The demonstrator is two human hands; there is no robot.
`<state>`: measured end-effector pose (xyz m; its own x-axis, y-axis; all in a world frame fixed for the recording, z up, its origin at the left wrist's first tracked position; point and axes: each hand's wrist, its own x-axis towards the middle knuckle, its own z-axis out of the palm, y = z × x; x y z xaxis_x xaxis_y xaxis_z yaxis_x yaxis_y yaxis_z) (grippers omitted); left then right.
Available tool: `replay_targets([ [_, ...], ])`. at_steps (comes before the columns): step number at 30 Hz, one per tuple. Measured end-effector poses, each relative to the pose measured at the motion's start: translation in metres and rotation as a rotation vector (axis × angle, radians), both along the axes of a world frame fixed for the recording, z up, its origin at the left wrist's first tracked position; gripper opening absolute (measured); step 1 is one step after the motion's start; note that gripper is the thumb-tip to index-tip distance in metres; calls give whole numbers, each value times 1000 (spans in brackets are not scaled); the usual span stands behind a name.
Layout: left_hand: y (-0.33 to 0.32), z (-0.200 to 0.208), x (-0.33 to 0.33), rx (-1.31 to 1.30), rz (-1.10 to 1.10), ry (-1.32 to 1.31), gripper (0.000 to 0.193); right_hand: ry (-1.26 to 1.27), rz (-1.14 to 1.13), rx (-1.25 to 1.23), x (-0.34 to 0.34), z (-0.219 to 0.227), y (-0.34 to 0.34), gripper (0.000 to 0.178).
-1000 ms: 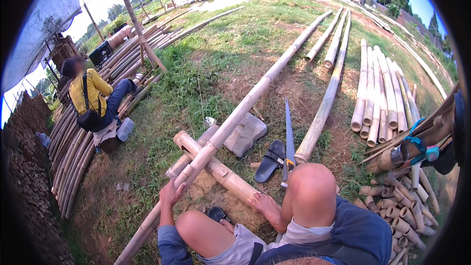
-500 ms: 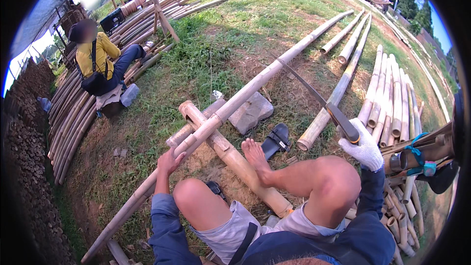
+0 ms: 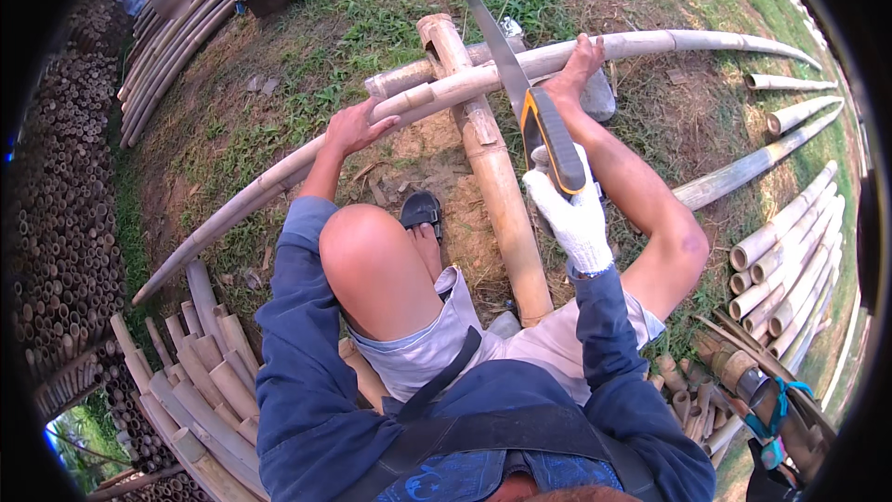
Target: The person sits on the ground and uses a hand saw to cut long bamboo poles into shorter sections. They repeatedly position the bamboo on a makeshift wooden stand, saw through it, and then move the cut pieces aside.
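Note:
A long bamboo pole (image 3: 650, 43) lies across a thick bamboo support (image 3: 506, 214). My bare left hand (image 3: 353, 127) grips it left of the support, thumb stretched along the pole. In my white-gloved right hand (image 3: 571, 209) is a hand saw (image 3: 555, 139) with a black and orange handle, its blade pointing up and away. From this view the blade crosses the pole just right of the support; whether its teeth touch, I cannot tell. My bare right foot (image 3: 583, 63) rests on the pole beside the blade. A shorter bamboo piece (image 3: 395, 81) lies crosswise at the support's far end.
Cut bamboo lengths (image 3: 790, 251) lie at the right, and more bamboo pieces (image 3: 200, 381) at the lower left. A tall stack of bamboo (image 3: 70, 223) stands along the left edge. A stone block (image 3: 599, 98) sits behind my foot. A black sandal (image 3: 421, 211) is on my left foot.
My right hand has brought the saw leftward from the right side to over the pole near the support. My right foot has moved up onto the pole. The view has turned and tilted down.

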<state>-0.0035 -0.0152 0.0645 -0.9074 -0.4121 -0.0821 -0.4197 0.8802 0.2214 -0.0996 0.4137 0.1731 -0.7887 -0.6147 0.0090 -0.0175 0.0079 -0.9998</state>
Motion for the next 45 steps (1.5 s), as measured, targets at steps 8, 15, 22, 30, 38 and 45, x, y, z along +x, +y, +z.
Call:
replay_targets([
  [8,-3,-6,-2,-3,19,13,80,142,142,35,8,-99,-84,46],
  [15,-2,-6,-7,-17,-5,32,78,-71,-14,-126,4,-108,-92,67],
  [22,-5,-10,-3,-13,-10,47,77,142,150,48,39,-63,-38,68],
  [30,3,-3,-4,3,11,64,75,264,83,8,18,-91,-89,65],
  [38,-18,5,-10,-6,19,-28,83,222,12,24,49,-101,-80,64],
  [45,-6,-1,-9,6,14,-47,83,225,-27,97,68,-72,-27,65],
])
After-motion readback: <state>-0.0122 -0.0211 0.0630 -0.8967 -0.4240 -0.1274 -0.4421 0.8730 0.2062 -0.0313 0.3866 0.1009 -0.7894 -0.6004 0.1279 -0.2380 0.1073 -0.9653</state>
